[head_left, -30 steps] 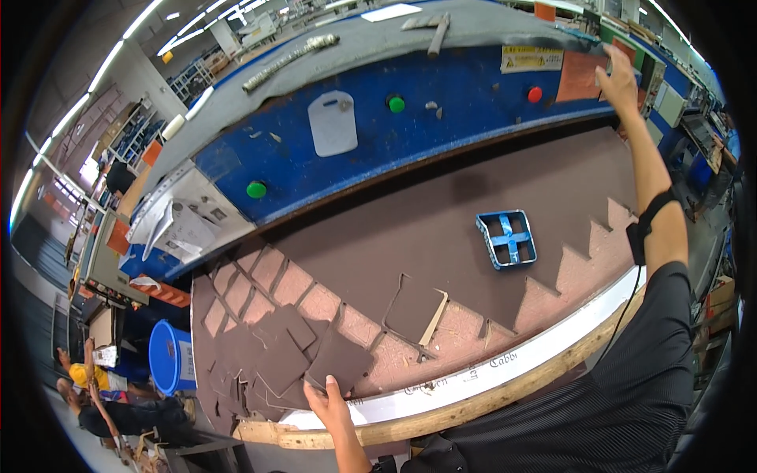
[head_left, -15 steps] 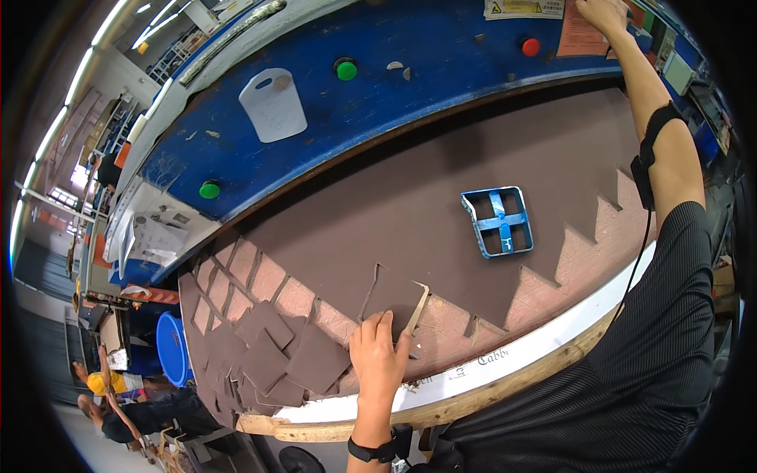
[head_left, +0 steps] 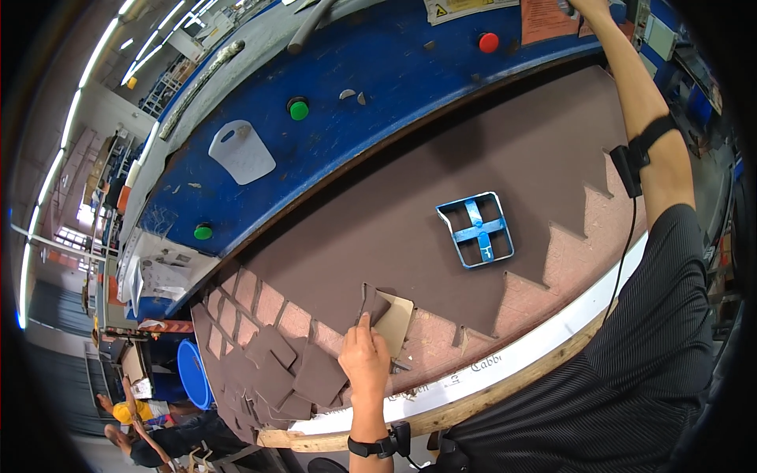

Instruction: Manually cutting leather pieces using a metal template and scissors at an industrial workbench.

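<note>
My left hand (head_left: 365, 359) pinches a cut piece of brown leather-like sheet (head_left: 394, 322) at the near edge of the big brown sheet (head_left: 339, 244). The piece is tilted up, so its tan underside shows. At the top right, my right hand (head_left: 590, 8) is closed at the machine's front, partly cut off by the frame; what it grips is hard to make out. A blue cutting die (head_left: 481, 230) with cross bars lies on the sheet, touched by neither hand. Left of my left hand lies a pile of cut brown pieces (head_left: 272, 366).
A blue machine beam (head_left: 371, 87) spans the far side, with green buttons (head_left: 298, 109) and a red button (head_left: 489, 42). The pinkish cutting board (head_left: 441, 339) shows through the cut-outs. A wooden edge (head_left: 489, 398) runs along the near side. Two people and a blue bin (head_left: 192, 374) are at left.
My left hand has taken hold of the cut piece and tipped it up out of the sheet. My right hand stays at the machine's top right. The whole view has shifted and turned slightly.
</note>
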### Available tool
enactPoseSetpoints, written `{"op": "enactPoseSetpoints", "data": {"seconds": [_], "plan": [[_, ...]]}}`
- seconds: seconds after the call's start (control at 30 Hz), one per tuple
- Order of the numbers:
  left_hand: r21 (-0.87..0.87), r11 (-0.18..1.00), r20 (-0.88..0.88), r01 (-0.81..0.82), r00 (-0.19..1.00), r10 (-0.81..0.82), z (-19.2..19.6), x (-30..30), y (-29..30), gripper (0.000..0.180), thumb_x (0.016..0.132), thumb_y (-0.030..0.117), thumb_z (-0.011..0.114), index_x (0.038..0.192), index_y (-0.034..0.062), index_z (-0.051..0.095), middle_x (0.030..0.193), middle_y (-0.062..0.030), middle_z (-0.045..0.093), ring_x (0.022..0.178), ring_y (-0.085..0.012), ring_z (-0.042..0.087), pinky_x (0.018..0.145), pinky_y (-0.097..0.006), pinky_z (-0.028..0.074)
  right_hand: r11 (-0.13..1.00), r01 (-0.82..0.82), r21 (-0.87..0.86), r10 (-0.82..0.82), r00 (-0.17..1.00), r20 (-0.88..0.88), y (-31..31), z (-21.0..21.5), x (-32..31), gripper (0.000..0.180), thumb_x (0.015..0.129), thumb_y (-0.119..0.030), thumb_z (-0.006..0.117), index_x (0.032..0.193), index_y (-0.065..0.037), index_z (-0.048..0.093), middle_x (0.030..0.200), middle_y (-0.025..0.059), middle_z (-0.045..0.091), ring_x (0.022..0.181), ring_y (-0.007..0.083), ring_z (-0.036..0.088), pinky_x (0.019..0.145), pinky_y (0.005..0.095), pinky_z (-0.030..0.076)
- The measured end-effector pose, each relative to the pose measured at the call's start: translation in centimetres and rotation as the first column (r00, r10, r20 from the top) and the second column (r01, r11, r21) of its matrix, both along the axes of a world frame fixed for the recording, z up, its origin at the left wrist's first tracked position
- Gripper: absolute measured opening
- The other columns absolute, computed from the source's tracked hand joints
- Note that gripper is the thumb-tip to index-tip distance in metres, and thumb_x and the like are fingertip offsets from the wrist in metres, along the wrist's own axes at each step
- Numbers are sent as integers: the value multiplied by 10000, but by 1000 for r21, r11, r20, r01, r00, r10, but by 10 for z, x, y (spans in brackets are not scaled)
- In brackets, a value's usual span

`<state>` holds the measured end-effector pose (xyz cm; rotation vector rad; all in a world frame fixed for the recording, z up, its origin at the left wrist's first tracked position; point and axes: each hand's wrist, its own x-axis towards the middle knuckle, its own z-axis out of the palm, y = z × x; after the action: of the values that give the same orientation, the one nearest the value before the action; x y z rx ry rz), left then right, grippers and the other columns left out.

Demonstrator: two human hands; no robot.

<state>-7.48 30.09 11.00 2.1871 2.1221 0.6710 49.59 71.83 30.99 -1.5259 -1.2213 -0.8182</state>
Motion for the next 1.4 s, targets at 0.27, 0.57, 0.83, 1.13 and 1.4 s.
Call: {"op": "enactPoseSetpoints", "data": {"seconds": [0.27,0.57,0.83,1.13,1.4], "plan": [[114,991,-159,63,986,-45,8,-1,1,387,757,-27,607,1139,-11,664,1014,-162,629,859,-312,623,781,-443,515,298,-623,724,704,-369,-607,-179,-6,-97,339,996,-282,506,1252,-59,524,1114,165,573,963,292,630,805,426,511],[172,956,-78,237,971,-227,-15,-12,4,255,828,-10,593,1057,-16,703,1087,-148,724,1048,-301,684,901,-389,527,-118,-667,735,350,-721,-598,-301,-68,-170,624,1039,-509,295,1403,-32,467,1260,259,600,926,271,684,843,380,537],[264,938,68,224,966,-250,-40,-51,-11,255,791,-42,606,1024,-27,709,1047,-160,730,1014,-313,696,879,-390,538,-49,-874,484,0,-485,-875,-346,-121,-294,694,873,-255,636,1454,28,381,1173,248,643,810,238,686,682,318,554],[335,921,156,197,953,-261,-58,-83,-18,222,784,46,657,996,34,721,999,-96,736,935,-240,702,805,-351,531,-355,-920,167,-126,-130,-983,-344,-147,-403,822,838,-296,780,1488,-36,350,1014,74,609,824,162,668,683,247,561],[354,935,410,34,892,-188,-57,-89,-14,208,758,-84,655,954,-21,687,864,-159,692,747,-315,656,672,-397,526,-526,-822,-217,-62,292,-955,-338,-154,-433,656,997,-572,443,1214,37,551,796,72,615,683,138,673,555,248,528]]}}
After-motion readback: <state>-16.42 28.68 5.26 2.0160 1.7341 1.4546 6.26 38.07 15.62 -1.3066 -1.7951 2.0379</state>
